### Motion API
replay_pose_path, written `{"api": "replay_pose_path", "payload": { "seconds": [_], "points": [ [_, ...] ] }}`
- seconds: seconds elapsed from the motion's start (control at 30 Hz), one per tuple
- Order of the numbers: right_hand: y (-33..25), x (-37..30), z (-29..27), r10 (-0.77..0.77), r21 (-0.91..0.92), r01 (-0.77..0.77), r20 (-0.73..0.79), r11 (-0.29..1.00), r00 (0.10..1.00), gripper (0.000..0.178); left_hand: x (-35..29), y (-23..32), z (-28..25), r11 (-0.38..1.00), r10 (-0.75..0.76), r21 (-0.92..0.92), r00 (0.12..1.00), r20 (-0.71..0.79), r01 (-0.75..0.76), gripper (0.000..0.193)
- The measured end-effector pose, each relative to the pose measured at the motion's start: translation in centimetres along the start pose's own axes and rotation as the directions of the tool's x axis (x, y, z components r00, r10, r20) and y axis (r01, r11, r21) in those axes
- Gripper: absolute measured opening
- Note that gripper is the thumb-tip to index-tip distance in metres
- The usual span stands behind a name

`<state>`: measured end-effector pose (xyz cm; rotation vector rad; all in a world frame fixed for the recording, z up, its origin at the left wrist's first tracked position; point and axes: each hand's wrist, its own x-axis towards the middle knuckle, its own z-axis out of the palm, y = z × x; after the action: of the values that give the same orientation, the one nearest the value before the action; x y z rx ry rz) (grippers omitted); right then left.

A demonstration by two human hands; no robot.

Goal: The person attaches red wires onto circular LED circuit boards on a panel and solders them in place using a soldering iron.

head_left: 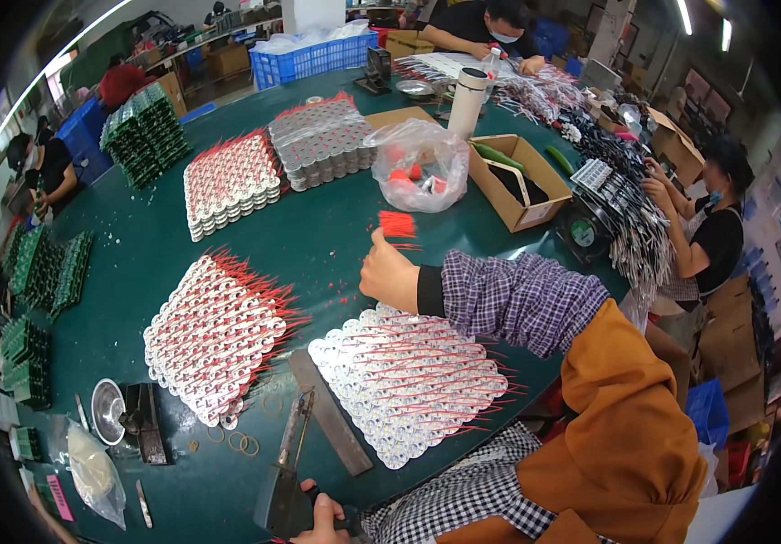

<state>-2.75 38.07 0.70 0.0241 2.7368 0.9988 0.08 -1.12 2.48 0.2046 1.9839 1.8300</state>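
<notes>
Clock directions are taken from the middle of the view. Nearest, at 7, a gun-shaped tool point(282, 503) is gripped by the left hand point(324, 524), fingers wrapped round its handle, partly out of view. At 6, a panel of white discs point(409, 385) is laid beside a flat metal bar point(331, 417); it is crossed by red wires point(492, 367), but discs along its left side look barer, so it is judged part done; joints cannot be counted. Between 8 and 9, a second panel point(209, 335) is thick with wires, seemingly complete. At centre the right hand point(390, 276) is held just past the near panel, fingers curled together, tips hidden; whether a strand is pinched cannot be told. Close beyond, at 12, a bundle of red wires point(397, 224) is seen unattached, presumably left for fixing. Farther, a clear plastic bag point(452, 161) is noted at 12, an open cardboard box point(534, 216) at 2. The white stack point(227, 186) at 10 and grey stack point(322, 150) at 11 are taken as finished.
</notes>
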Motion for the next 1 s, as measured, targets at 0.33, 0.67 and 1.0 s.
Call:
{"api": "replay_pose_path", "payload": {
  "seconds": [0.33, 0.67, 1.0],
  "points": [
    [0.1, -0.6, 0.4, 0.052, -0.068, -0.048, 0.062, 0.997, 0.997, 0.017, -1.3, -0.8, -1.1, 0.946, 0.3, 0.112, 0.952, 0.059, -0.305, 0.021],
    [0.3, -5.5, -1.2, 0.232, 0.326, -0.067, -0.5, 0.943, 0.834, 0.005, -1.6, -3.4, -1.4, 0.864, 0.046, -0.495, 0.994, -0.096, -0.088, 0.039],
    [-13.0, -15.8, -6.9, 0.525, 0.86, 0.181, -0.444, 0.477, 0.726, 0.018, -4.4, -1.7, -1.2, 0.987, -0.134, -0.096, 0.991, -0.013, 0.132, 0.055]
  ]
}}
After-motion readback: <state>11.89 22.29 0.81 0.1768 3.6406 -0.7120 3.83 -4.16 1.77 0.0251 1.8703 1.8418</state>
